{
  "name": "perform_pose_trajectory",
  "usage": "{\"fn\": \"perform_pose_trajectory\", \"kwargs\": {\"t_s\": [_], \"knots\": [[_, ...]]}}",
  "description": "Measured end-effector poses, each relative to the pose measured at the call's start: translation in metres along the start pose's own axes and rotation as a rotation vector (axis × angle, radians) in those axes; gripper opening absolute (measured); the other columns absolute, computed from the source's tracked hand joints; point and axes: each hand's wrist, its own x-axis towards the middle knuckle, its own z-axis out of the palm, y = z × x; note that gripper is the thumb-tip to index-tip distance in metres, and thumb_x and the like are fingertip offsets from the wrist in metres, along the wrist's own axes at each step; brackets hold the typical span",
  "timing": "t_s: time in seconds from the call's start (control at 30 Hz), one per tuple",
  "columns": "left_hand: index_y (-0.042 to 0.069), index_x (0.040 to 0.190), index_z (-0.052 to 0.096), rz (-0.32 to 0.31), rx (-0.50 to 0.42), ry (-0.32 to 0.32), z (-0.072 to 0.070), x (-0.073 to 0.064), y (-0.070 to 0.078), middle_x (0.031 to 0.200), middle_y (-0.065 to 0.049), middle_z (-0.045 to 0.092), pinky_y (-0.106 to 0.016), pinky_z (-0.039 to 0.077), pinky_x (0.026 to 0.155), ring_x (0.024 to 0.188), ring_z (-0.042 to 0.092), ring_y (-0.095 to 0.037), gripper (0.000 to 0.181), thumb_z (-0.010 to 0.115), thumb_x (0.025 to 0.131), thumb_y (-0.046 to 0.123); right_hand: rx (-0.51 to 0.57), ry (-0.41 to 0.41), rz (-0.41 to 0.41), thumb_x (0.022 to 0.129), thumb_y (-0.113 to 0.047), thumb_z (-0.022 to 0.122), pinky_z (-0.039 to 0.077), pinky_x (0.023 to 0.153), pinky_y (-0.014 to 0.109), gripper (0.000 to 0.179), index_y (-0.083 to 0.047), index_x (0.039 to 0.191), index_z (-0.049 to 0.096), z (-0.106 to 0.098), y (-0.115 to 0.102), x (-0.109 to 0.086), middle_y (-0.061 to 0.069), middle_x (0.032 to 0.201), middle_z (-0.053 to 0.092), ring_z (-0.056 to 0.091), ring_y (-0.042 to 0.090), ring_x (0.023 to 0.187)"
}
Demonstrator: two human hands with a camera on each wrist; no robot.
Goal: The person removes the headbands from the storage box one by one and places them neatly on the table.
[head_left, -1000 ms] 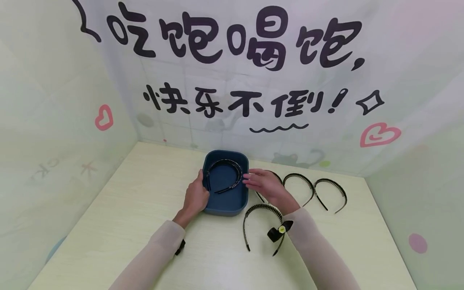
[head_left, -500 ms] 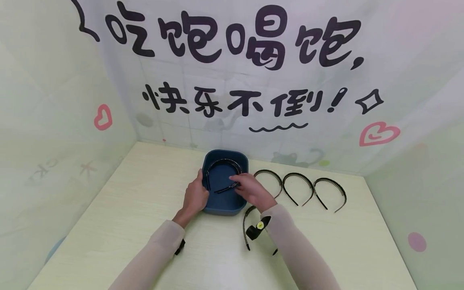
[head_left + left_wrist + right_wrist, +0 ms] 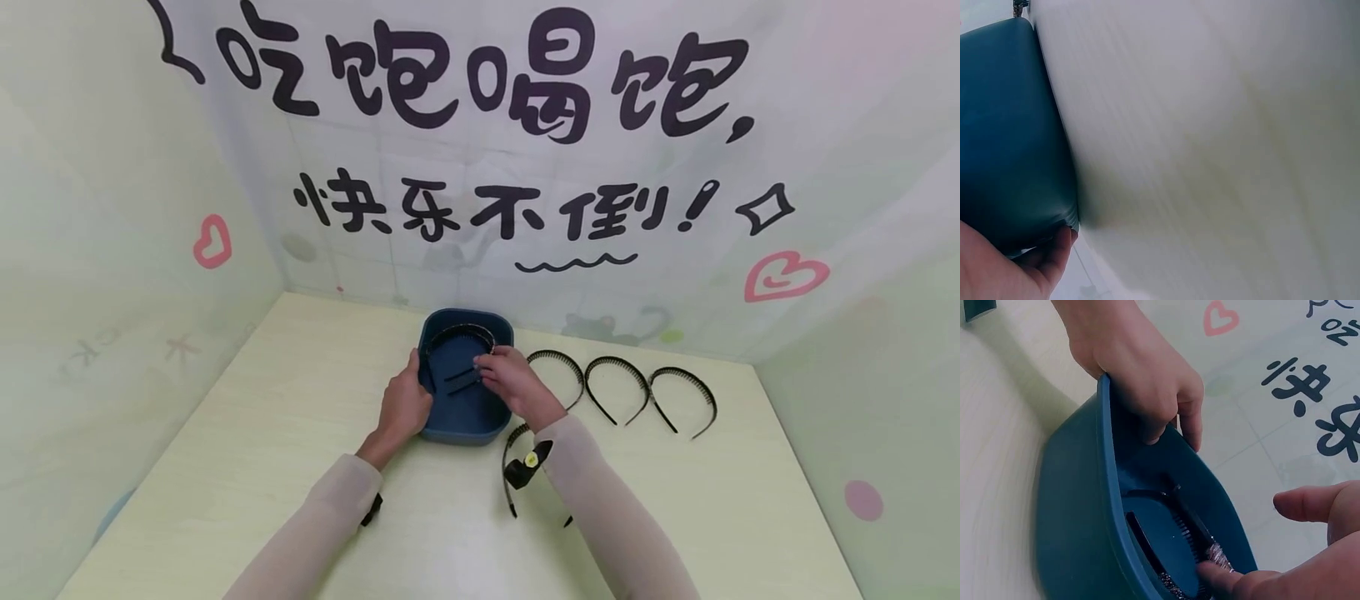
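Your left hand (image 3: pixel 405 404) grips the near side wall of the blue bin (image 3: pixel 461 438), which stands on the surface (image 3: pixel 262 442) between both hands. Your right hand (image 3: pixel 517 383) reaches inside, fingers touching the black headbands (image 3: pixel 457 331) there, thumb spread away from them. Three loose headbands (image 3: pixel 617 361) lie to its right; another headband (image 3: pixel 507 475) lies nearer you, partly under that forearm.

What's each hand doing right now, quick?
Left hand: closed, holding the side of the blue bin.
Right hand: open, thumb apart, fingertips at a black headband inside the bin.
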Motion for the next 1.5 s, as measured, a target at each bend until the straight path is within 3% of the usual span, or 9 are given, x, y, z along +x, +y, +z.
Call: {"fn": "perform_pose_trajectory", "kwargs": {"t_s": [0.3,0.4,0.47,0.57,0.73,0.87,1.07,1.3,1.5], "knots": [[0.002,0.157,0.023,-0.028,0.000,0.006,0.002,0.000,0.001,0.056,-0.007,0.048,-0.030,0.028,0.045,0.044,0.040,-0.018,0.071,0.044,0.090,-0.002,0.129,0.020,0.017,0.100,-0.004,0.052,0.039,0.110,0.039,0.070,0.005,0.156,0.011,0.003,0.002,0.009,0.027,0.148,0.038,0.045,0.036,0.136],[0.002,0.157,0.023,-0.027,0.002,0.007,0.003,0.000,0.001,0.056,-0.008,0.048,-0.030,0.028,0.045,0.044,0.041,-0.019,0.071,0.045,0.090,-0.002,0.137,0.043,0.012,0.100,-0.005,0.052,0.042,0.107,0.039,0.063,0.006,0.153,0.020,0.004,0.005,0.013,0.028,0.146,0.041,0.051,0.036,0.131],[0.001,0.157,0.023,-0.026,0.004,0.005,0.004,0.000,0.001,0.057,-0.008,0.049,-0.030,0.029,0.045,0.045,0.042,-0.019,0.071,0.045,0.089,-0.003,0.128,0.079,0.002,0.100,-0.006,0.053,0.047,0.103,0.037,0.057,0.008,0.149,0.029,0.004,0.007,0.013,0.028,0.140,0.048,0.059,0.033,0.122],[0.001,0.157,0.024,-0.024,0.016,0.002,0.005,0.000,0.001,0.058,-0.008,0.049,-0.030,0.030,0.046,0.047,0.043,-0.019,0.071,0.045,0.089,-0.002,0.109,0.164,-0.016,0.099,-0.009,0.057,0.055,0.089,0.032,0.051,0.008,0.143,0.039,0.005,0.008,0.012,0.025,0.124,0.060,0.071,0.023,0.096],[0.001,0.157,0.023,-0.016,0.019,0.002,0.005,0.001,0.001,0.058,-0.008,0.049,-0.031,0.029,0.046,0.047,0.041,-0.018,0.071,0.045,0.089,-0.002,0.019,0.275,-0.052,0.097,-0.009,0.060,0.058,0.066,0.026,0.049,0.007,0.141,0.045,0.004,0.007,0.008,0.024,0.109,0.068,0.068,0.011,0.064],[0.001,0.157,0.023,-0.011,0.009,0.002,0.004,0.001,0.000,0.056,-0.007,0.047,-0.030,0.028,0.045,0.045,0.038,-0.018,0.071,0.044,0.089,-0.002,-0.063,0.305,-0.058,0.095,-0.004,0.061,0.057,0.062,0.026,0.055,0.004,0.146,0.042,-0.002,0.006,0.005,0.026,0.110,0.068,0.067,0.010,0.059],[0.000,0.156,0.023,0.001,-0.001,0.008,0.001,0.001,0.001,0.054,-0.006,0.046,-0.030,0.028,0.045,0.044,0.038,-0.017,0.070,0.043,0.089,-0.003,-0.145,0.297,-0.073,0.094,-0.005,0.062,0.059,0.069,0.032,0.052,-0.003,0.145,0.048,-0.013,0.005,0.000,0.023,0.103,0.070,0.067,0.010,0.055],[-0.001,0.156,0.025,0.004,0.001,0.017,-0.001,0.001,0.002,0.056,-0.008,0.048,-0.031,0.029,0.045,0.045,0.041,-0.018,0.069,0.042,0.088,-0.003,-0.177,0.227,-0.087,0.096,-0.004,0.061,0.058,0.070,0.030,0.052,-0.005,0.146,0.048,-0.027,0.003,-0.010,0.028,0.123,0.062,0.066,0.010,0.064],[-0.001,0.156,0.026,0.004,0.011,0.019,0.000,0.001,0.002,0.057,-0.008,0.049,-0.031,0.030,0.045,0.046,0.043,-0.019,0.070,0.043,0.088,-0.003,-0.198,0.171,-0.115,0.096,-0.003,0.060,0.058,0.069,0.027,0.054,-0.005,0.147,0.046,-0.037,0.002,-0.017,0.028,0.123,0.062,0.067,0.010,0.066]]}}
